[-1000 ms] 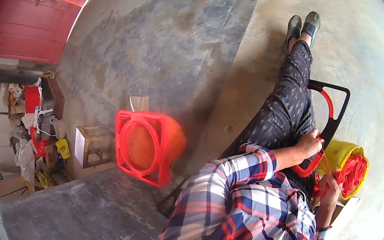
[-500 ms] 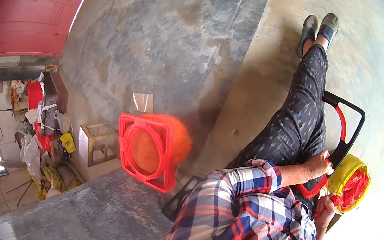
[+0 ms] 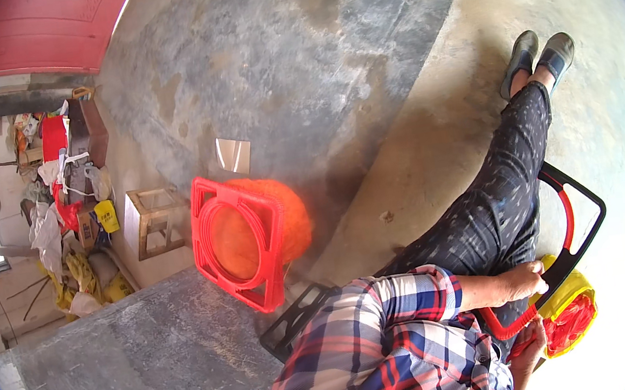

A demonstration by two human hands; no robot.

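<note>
Left hand [image 3: 520,282] fingers curled round red-black frame [image 3: 568,220].

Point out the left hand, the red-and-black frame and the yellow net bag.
Left hand [image 3: 517,282]: head view, back of the hand.
Frame [image 3: 590,225]: head view, black outer bar.
Yellow net bag [image 3: 574,295]: head view, yellow upper edge.

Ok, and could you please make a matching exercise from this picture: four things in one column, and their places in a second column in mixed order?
Things:
1. wooden stool
2. grey shoes
3. red square frame with orange net
4. black frame

Places:
a. gripped by the left hand, beside the thigh
b. upper right, on the feet
c. left, near the cluttered corner
d. middle of the picture, in front of the stool

Pairs: 1-c, 2-b, 3-d, 4-a
</note>
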